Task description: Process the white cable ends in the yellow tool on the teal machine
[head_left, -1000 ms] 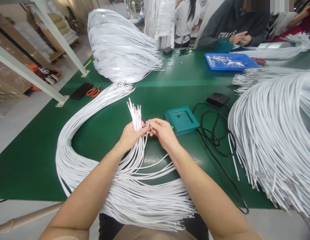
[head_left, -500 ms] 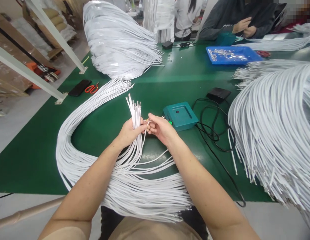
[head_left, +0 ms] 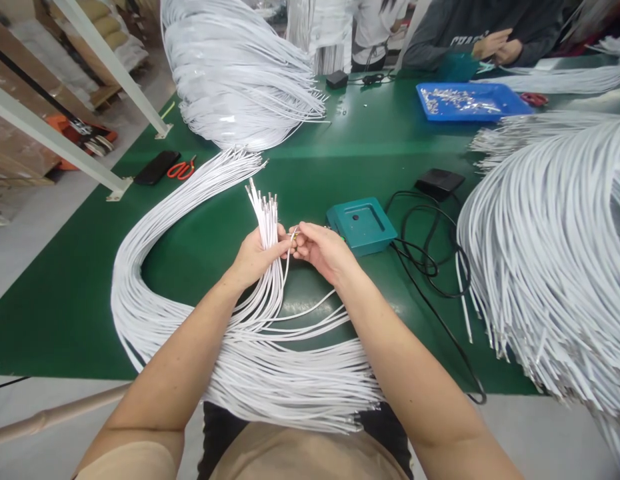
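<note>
My left hand (head_left: 260, 253) is closed around a bunch of white cables (head_left: 268, 223), whose metal-tipped ends point up and away from me. Close beside it, my right hand (head_left: 320, 248) pinches the end of a single white cable (head_left: 289, 261); its fingertips nearly meet my left thumb. What exactly sits at that cable's tip is too small to make out. From the bunch, the cables run down into a long curved bundle (head_left: 135, 267) on the green table. A teal device (head_left: 364, 225) with a recessed top stands just beyond my right hand.
Black cords (head_left: 425, 267) and a black box (head_left: 439, 183) lie right of the device. Large white cable coils (head_left: 545, 247) (head_left: 240, 73) stand right and at the back. Scissors (head_left: 181, 169), a phone-like black object (head_left: 157, 167) and a blue tray (head_left: 470, 110) are farther off. A co-worker (head_left: 480, 40) sits opposite.
The view has tipped slightly. Both hands stay together at nearly the same spot, and the right fingers have shifted a little on the single cable's end.
</note>
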Tool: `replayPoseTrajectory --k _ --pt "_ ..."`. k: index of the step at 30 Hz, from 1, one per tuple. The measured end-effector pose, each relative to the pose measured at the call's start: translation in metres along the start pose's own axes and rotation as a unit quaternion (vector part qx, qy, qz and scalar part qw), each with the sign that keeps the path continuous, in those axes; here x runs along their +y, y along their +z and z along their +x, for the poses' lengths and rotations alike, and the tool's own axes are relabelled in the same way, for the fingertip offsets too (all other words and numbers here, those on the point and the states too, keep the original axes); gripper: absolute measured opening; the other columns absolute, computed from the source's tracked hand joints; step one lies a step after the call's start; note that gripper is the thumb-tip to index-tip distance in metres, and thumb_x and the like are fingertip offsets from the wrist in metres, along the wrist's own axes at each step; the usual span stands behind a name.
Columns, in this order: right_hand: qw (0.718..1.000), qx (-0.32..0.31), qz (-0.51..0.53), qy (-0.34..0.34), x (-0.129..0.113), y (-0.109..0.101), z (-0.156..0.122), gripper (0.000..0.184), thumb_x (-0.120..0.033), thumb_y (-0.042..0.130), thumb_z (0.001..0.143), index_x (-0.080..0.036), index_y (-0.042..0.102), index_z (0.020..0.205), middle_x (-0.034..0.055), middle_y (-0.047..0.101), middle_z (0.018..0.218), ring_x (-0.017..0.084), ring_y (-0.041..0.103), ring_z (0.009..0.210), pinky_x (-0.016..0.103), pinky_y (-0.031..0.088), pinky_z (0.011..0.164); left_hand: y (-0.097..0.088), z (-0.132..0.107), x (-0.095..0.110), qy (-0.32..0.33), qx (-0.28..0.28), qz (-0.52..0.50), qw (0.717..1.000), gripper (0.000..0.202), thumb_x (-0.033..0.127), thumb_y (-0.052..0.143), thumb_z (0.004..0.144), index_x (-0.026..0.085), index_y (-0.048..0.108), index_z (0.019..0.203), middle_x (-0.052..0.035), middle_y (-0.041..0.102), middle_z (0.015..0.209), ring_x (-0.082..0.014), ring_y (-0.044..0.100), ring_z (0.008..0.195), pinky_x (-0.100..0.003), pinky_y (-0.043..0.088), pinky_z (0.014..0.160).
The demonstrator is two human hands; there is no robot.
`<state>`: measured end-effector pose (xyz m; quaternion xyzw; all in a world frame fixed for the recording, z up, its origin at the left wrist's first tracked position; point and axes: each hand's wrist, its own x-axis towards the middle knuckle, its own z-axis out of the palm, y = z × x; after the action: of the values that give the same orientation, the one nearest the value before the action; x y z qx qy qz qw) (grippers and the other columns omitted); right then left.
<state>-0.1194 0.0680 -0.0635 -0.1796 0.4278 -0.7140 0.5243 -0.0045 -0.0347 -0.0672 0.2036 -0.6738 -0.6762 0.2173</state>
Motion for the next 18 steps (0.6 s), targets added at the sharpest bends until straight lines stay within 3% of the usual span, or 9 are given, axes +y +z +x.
replayPoseTrajectory --k 3,5,7,11,13,15,18 --pt "0.991 0.053 -0.109 -0.053 0.000 0.003 0.001 0.026 -0.040 0.063 0.073 -0.015 0.063 0.079 -0.0023 0.056 0.062 0.008 0.049 0.053 0.024 0.043 0.058 0.000 0.000 0.001 0.009 -0.009 -0.014 1.000 0.046 0.029 0.070 0.070 0.017 0.053 0.112 0.0011 0.060 0.076 -0.0088 0.057 0.061 -0.023 0.047 0.062" --pt "0.962 0.094 -0.230 -0.111 0.002 0.005 0.001 0.019 -0.035 0.060 0.076 -0.015 0.063 0.078 -0.0003 0.059 0.068 0.010 0.052 0.060 0.025 0.043 0.061 0.000 0.000 0.001 0.004 -0.014 -0.024 1.000 0.055 0.028 0.070 0.071 0.019 0.050 0.122 0.0015 0.059 0.078 -0.0080 0.056 0.061 -0.022 0.046 0.061" --pt "0.891 0.134 -0.391 -0.188 0.004 0.006 -0.001 0.016 -0.029 0.054 0.081 -0.017 0.062 0.074 0.0008 0.059 0.072 0.012 0.052 0.066 0.026 0.042 0.065 0.000 0.001 0.001 -0.020 -0.022 -0.041 0.999 0.056 0.027 0.070 0.071 0.020 0.052 0.123 0.0015 0.059 0.080 -0.0067 0.055 0.060 -0.020 0.045 0.059" --pt "0.654 0.126 -0.676 -0.315 0.006 0.009 -0.007 0.026 -0.023 0.038 0.090 -0.016 0.061 0.081 0.0060 0.057 0.082 0.016 0.050 0.077 0.029 0.037 0.071 0.000 0.001 0.000 -0.077 -0.041 -0.092 0.992 0.047 0.026 0.070 0.070 0.018 0.060 0.115 0.0008 0.059 0.078 -0.0051 0.053 0.055 -0.019 0.044 0.054" --pt "0.571 0.094 -0.749 -0.323 0.004 0.010 -0.008 0.028 -0.023 0.034 0.092 -0.015 0.061 0.089 0.0082 0.057 0.086 0.019 0.049 0.080 0.031 0.035 0.072 -0.001 0.002 -0.002 -0.088 -0.041 -0.097 0.991 0.044 0.025 0.070 0.069 0.016 0.061 0.112 0.0008 0.059 0.073 -0.0056 0.053 0.054 -0.019 0.044 0.054" --pt "0.528 0.075 -0.789 -0.304 -0.001 0.009 -0.007 0.027 -0.023 0.034 0.092 -0.016 0.060 0.091 0.0087 0.058 0.087 0.020 0.048 0.081 0.032 0.033 0.072 -0.003 0.003 -0.005 -0.088 -0.032 -0.081 0.992 0.044 0.024 0.070 0.069 0.015 0.062 0.111 0.0005 0.060 0.072 -0.0064 0.054 0.055 -0.019 0.045 0.055" --pt "0.496 0.086 -0.818 -0.277 -0.015 0.002 0.001 0.021 -0.019 0.040 0.089 -0.015 0.059 0.096 0.0108 0.061 0.092 0.023 0.049 0.087 0.035 0.031 0.079 -0.007 0.006 -0.008 -0.077 -0.003 -0.019 0.997 0.037 0.023 0.071 0.068 0.013 0.064 0.102 -0.0025 0.063 0.078 -0.0070 0.055 0.055 -0.020 0.046 0.054"
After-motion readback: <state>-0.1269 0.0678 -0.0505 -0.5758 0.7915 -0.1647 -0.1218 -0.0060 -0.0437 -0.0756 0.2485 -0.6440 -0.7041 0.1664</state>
